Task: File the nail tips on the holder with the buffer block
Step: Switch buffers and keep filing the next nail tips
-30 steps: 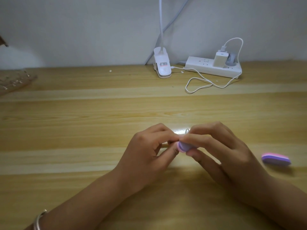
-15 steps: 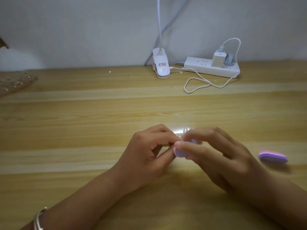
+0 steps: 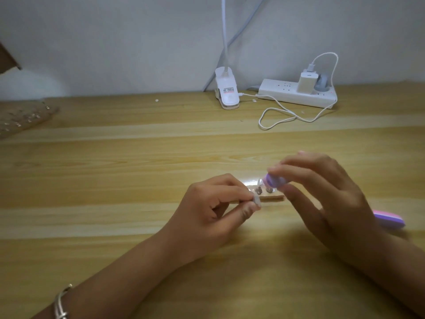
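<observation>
My left hand [image 3: 216, 203] pinches a small pale nail tip [image 3: 326, 199] between thumb and forefinger, just in front of a flat wooden holder [image 3: 273, 197] lying on the table. Two small nail tips [image 3: 264, 190] stand on the holder. My right hand [image 3: 322, 192] holds a purple buffer block [image 3: 274, 180] between thumb and fingers, lifted a little above the holder's right end. The two hands are apart.
A second pink and purple buffer block [image 3: 388, 218] lies on the wooden table [image 3: 115, 180] at the right, partly behind my right wrist. At the back stand a white clip lamp [image 3: 226, 94] and a power strip [image 3: 296, 94] with a looping white cable [image 3: 276, 116]. A clear tray [image 3: 20, 118] sits far left.
My right hand has lifted the purple buffer block up and to the right, away from my left hand. The holder and its tips have come into view between the hands.
</observation>
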Demonstrator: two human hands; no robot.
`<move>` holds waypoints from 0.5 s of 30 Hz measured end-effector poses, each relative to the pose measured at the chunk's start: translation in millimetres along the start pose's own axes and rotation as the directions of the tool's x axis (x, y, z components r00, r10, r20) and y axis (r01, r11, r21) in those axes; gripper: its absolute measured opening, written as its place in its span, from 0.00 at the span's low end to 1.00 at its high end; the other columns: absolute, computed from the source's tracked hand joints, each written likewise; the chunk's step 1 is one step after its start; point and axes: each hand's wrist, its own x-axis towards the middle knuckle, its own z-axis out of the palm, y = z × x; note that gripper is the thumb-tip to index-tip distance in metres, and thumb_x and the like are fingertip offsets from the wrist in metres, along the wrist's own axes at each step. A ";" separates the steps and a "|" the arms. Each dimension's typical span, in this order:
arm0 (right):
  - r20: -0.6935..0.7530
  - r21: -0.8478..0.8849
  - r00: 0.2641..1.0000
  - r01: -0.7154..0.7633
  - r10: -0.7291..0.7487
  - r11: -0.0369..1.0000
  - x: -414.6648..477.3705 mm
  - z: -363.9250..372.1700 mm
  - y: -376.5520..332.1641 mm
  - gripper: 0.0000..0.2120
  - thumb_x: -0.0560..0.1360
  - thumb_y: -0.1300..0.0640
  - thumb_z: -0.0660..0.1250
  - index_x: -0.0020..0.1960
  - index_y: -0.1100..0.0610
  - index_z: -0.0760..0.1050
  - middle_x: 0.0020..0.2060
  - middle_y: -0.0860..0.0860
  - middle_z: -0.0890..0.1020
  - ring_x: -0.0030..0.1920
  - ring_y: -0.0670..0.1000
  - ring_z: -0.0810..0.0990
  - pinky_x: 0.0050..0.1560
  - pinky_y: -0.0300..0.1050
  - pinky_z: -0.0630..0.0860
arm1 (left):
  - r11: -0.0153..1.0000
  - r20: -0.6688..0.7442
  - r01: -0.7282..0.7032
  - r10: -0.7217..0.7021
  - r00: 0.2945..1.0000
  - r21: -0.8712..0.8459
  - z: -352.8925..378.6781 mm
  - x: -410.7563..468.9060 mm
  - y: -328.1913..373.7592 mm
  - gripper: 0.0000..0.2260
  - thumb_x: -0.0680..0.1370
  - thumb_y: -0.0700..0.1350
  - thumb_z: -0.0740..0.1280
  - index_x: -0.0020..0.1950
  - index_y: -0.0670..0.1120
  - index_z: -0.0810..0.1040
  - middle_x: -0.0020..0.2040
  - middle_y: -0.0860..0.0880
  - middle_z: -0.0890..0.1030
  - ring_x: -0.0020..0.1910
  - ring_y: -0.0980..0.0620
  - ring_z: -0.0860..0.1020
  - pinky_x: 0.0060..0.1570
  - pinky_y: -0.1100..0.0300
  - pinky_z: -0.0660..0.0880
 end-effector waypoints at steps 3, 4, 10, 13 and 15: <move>0.053 0.025 0.990 0.132 -0.133 0.991 -5.8 3.7 -12.7 0.09 0.79 0.65 0.67 0.57 0.63 0.83 0.53 0.57 0.83 0.52 0.58 0.81 0.56 0.51 0.76 | 1.000 0.003 -0.006 0.006 1.000 -0.020 -0.6 -0.3 -1.2 0.06 0.75 0.37 0.69 0.49 0.40 0.85 0.43 0.47 0.82 0.29 0.38 0.75 0.29 0.50 0.71; 0.076 0.018 0.985 0.156 -0.157 0.988 -5.8 5.4 -13.0 0.09 0.78 0.66 0.68 0.57 0.63 0.83 0.53 0.58 0.83 0.52 0.58 0.81 0.56 0.49 0.76 | 1.000 0.004 -0.004 0.004 1.000 -0.023 -0.8 -0.3 -1.5 0.06 0.75 0.36 0.69 0.49 0.40 0.85 0.43 0.46 0.82 0.31 0.37 0.76 0.30 0.47 0.72; 0.046 0.062 0.997 0.057 -0.059 0.996 -3.0 2.2 -4.7 0.10 0.79 0.64 0.66 0.59 0.63 0.81 0.52 0.59 0.83 0.52 0.59 0.81 0.60 0.44 0.73 | 0.999 -0.016 0.019 -0.020 1.000 -0.051 1.3 0.3 -1.9 0.06 0.76 0.38 0.70 0.49 0.40 0.86 0.43 0.47 0.83 0.33 0.36 0.77 0.31 0.44 0.73; 0.087 0.042 0.979 0.183 -0.186 0.982 -6.4 6.9 -10.2 0.13 0.74 0.69 0.71 0.58 0.61 0.83 0.52 0.58 0.83 0.51 0.58 0.82 0.55 0.49 0.77 | 0.998 -0.003 0.023 -0.023 1.000 -0.060 -1.0 0.5 -4.4 0.07 0.75 0.35 0.69 0.51 0.39 0.85 0.44 0.45 0.83 0.37 0.40 0.80 0.33 0.45 0.74; 0.047 0.015 0.992 0.116 -0.116 0.993 -3.0 5.9 -0.6 0.11 0.77 0.67 0.68 0.57 0.62 0.83 0.52 0.57 0.83 0.50 0.58 0.82 0.56 0.47 0.76 | 0.997 -0.030 0.045 -0.047 0.998 -0.062 -2.0 0.9 -4.0 0.06 0.76 0.38 0.70 0.49 0.39 0.86 0.43 0.46 0.83 0.37 0.45 0.80 0.33 0.49 0.75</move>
